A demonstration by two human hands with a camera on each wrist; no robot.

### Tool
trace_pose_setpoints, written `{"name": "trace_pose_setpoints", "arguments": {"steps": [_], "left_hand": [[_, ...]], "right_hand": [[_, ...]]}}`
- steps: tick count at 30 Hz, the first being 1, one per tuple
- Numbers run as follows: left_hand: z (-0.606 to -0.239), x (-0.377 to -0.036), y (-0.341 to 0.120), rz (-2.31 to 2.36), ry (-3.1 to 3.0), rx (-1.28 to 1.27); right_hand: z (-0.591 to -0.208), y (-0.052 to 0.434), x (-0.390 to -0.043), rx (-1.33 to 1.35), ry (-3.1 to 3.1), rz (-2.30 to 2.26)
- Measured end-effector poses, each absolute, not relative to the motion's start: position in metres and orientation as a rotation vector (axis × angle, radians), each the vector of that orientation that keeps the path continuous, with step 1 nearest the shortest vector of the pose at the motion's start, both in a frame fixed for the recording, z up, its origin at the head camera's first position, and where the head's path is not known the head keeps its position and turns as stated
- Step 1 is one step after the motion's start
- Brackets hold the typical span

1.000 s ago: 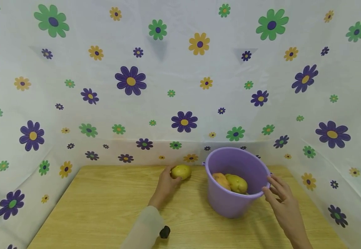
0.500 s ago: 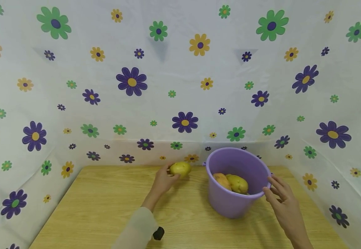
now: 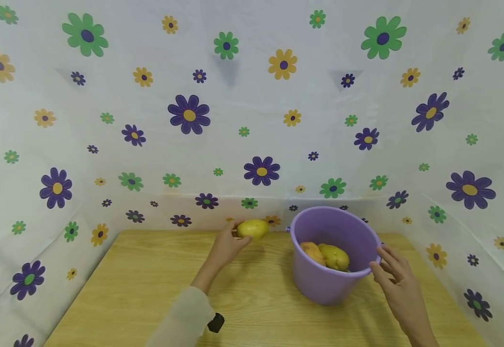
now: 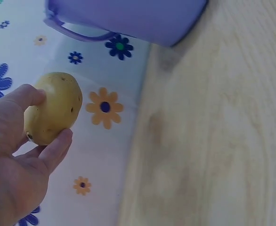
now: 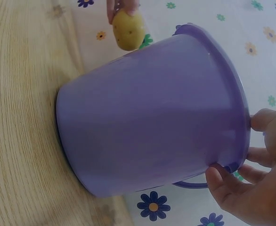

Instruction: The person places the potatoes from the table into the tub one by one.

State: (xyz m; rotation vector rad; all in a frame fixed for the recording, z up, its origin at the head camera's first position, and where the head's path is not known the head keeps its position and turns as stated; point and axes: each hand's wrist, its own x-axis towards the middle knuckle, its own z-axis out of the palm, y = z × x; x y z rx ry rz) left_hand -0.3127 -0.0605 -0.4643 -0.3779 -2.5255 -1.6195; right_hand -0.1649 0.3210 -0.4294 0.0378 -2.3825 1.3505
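My left hand (image 3: pixel 234 238) grips a yellow potato (image 3: pixel 253 229) and holds it a little above the wooden table (image 3: pixel 147 289), just left of a purple bucket (image 3: pixel 321 284). The left wrist view shows the thumb and fingers curled round the potato (image 4: pixel 53 108), with the bucket (image 4: pixel 128 19) beyond. Two more potatoes (image 3: pixel 327 254) lie inside the bucket. My right hand (image 3: pixel 384 265) rests its spread fingertips against the bucket's right rim and outer wall. In the right wrist view those fingertips (image 5: pixel 251 153) touch the rim of the bucket (image 5: pixel 152 117), and the held potato (image 5: pixel 127 29) shows behind it.
A white cloth printed with flowers (image 3: pixel 260 144) closes in the back and both sides of the table. The bucket stands at the back right. Bare tabletop stretches across the left and front. A light sleeve (image 3: pixel 182 320) covers my left forearm.
My left hand has lifted the potato off the table and carried it slightly up and towards the bucket. The right hand and the bucket have stayed where they were.
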Motion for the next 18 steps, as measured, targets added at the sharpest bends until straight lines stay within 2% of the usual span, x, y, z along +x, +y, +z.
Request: {"name": "trace_pose_setpoints", "arguments": {"steps": [18], "left_hand": [[-0.407,-0.297,-0.078,-1.610,-2.472,-0.404]], "right_hand": [[-0.429,0.321,-0.164,0.082,-2.363,1.360]]}}
